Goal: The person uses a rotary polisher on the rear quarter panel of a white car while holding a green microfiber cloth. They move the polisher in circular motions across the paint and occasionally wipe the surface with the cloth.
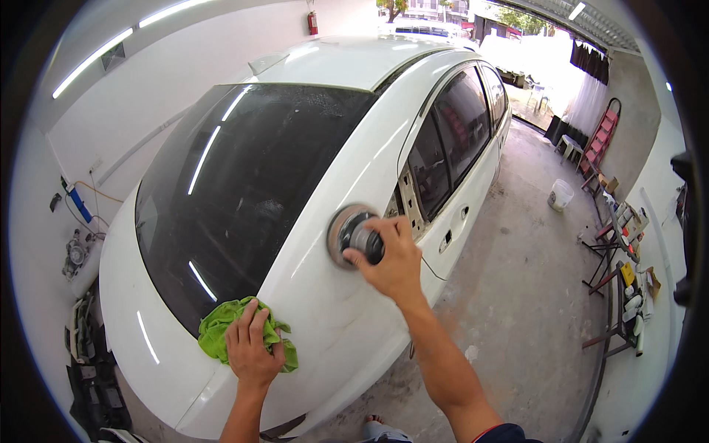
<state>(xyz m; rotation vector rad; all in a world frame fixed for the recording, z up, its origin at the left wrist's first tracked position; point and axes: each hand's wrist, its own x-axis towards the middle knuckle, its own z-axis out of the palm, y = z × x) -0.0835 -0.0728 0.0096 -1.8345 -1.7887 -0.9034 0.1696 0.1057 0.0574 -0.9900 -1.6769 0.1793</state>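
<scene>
My right hand grips the knob of a round sanding pad, which is slightly blurred. The pad lies against the white rear quarter panel of a car, beside the rear pillar and behind the rear door. My left hand rests on a crumpled green microfiber cloth, with its fingers spread over it. The cloth covers the lower corner of the dark rear window and part of the bodywork next to it.
Ahead stretches the car's roof. Along the right wall stand a red stepladder, a white bucket and metal stands loaded with supplies. Dark car parts lie on the left floor. A fire extinguisher hangs on the wall.
</scene>
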